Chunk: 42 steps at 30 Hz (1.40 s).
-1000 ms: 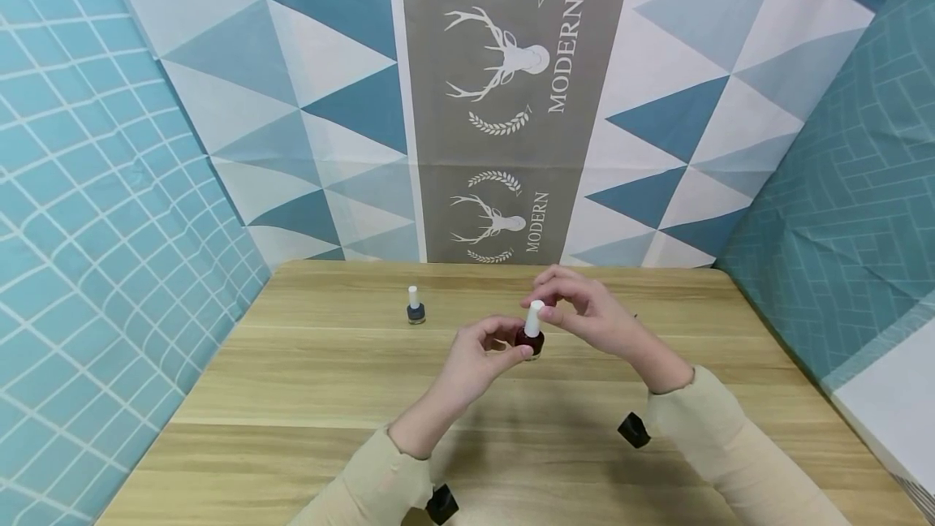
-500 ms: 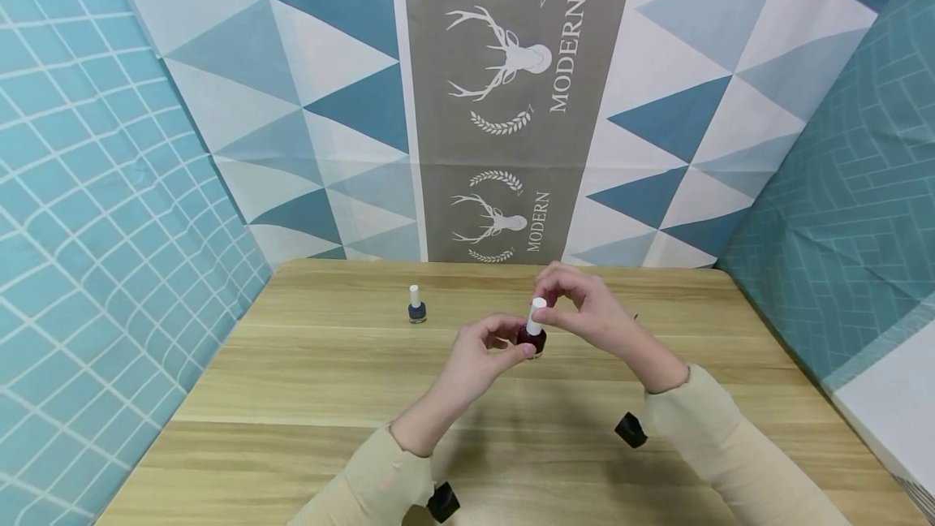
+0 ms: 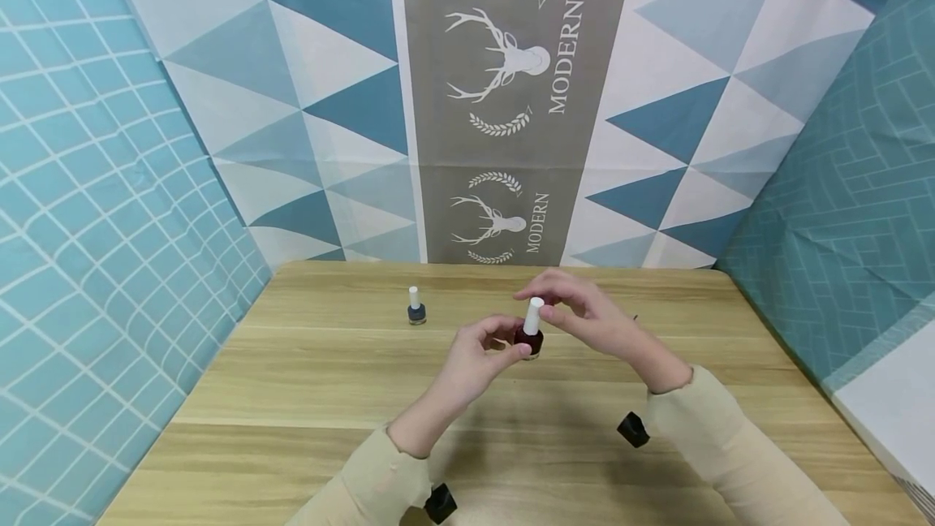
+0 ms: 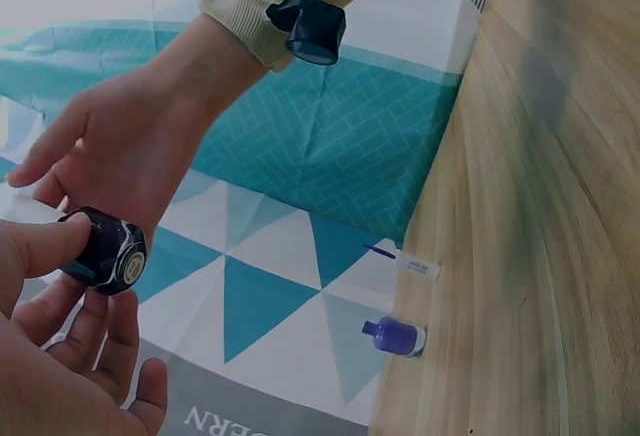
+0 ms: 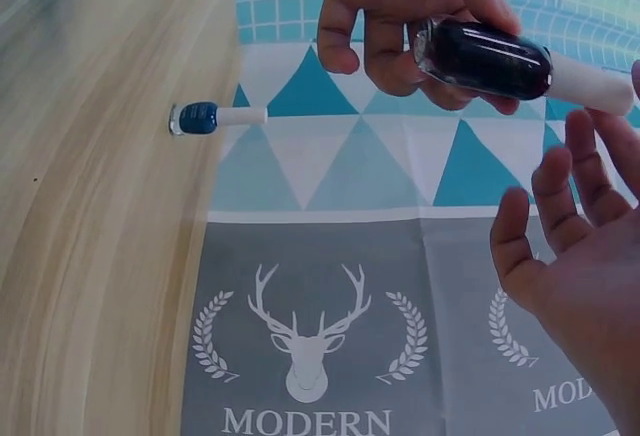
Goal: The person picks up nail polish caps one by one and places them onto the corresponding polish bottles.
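Observation:
A nail polish bottle (image 3: 529, 341) with dark red polish and a white cap (image 3: 534, 316) is held above the table, slightly tilted. My left hand (image 3: 475, 360) pinches its glass body between thumb and fingers; the base shows in the left wrist view. Around the cap, my right hand (image 3: 584, 315) has its thumb on one side and fingers on the other, seen too in the right wrist view, where the cap's end (image 5: 605, 88) lies between them. The cap sits on the bottle.
A dark blue nail polish bottle (image 3: 416, 313) stands capped at the table's back left. The left wrist view shows an uncapped purple bottle (image 4: 396, 337) and a white brush cap (image 4: 416, 264) standing brush-up. Patterned cloth (image 3: 511, 144) hangs behind the wooden table (image 3: 329, 396).
Half a second ago my right fingers curled more closely around the cap; now they reach further forward and left. The left hand and bottle have barely moved.

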Each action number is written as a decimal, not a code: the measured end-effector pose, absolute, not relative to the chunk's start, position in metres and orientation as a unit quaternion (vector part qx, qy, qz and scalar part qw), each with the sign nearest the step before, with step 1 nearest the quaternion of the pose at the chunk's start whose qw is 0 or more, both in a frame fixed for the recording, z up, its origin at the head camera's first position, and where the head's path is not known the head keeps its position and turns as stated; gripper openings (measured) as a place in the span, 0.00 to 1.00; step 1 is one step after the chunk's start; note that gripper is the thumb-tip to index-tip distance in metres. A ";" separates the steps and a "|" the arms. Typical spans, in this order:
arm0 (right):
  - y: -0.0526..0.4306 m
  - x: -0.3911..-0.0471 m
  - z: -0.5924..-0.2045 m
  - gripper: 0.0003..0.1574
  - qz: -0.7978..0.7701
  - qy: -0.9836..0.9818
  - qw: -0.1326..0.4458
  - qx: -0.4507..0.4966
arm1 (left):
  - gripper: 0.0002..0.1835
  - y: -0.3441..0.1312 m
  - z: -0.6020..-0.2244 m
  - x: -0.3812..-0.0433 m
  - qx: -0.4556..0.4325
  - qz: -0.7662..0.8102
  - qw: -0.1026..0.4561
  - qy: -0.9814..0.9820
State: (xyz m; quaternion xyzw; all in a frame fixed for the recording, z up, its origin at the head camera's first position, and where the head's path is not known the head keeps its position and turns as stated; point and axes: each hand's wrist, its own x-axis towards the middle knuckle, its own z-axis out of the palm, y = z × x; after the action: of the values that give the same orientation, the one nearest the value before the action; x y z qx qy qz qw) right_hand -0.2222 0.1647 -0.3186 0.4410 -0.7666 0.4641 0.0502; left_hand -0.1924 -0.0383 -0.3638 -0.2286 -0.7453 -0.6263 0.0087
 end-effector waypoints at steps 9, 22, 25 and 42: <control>0.166 -0.221 -0.316 0.13 0.458 -0.768 0.060 0.444 | 0.15 -0.039 -0.364 -0.192 -0.243 -0.617 0.015 -0.748; 0.164 -0.218 -0.319 0.10 0.462 -0.800 0.113 0.366 | 0.14 -0.036 -0.363 -0.193 -0.215 -0.620 0.019 -0.754; 0.162 -0.217 -0.320 0.10 0.457 -0.805 0.124 0.357 | 0.14 -0.035 -0.365 -0.193 -0.214 -0.617 0.028 -0.757; 0.153 -0.210 -0.319 0.10 0.451 -0.802 0.164 0.356 | 0.11 -0.033 -0.364 -0.191 -0.206 -0.573 0.098 -0.787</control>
State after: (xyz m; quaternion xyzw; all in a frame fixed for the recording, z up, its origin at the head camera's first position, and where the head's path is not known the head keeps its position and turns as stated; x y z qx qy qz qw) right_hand -0.2103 0.1532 -0.3194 0.3561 -0.8021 0.4505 0.1638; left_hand -0.1912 -0.0335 -0.3639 -0.2064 -0.7874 -0.5725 0.0981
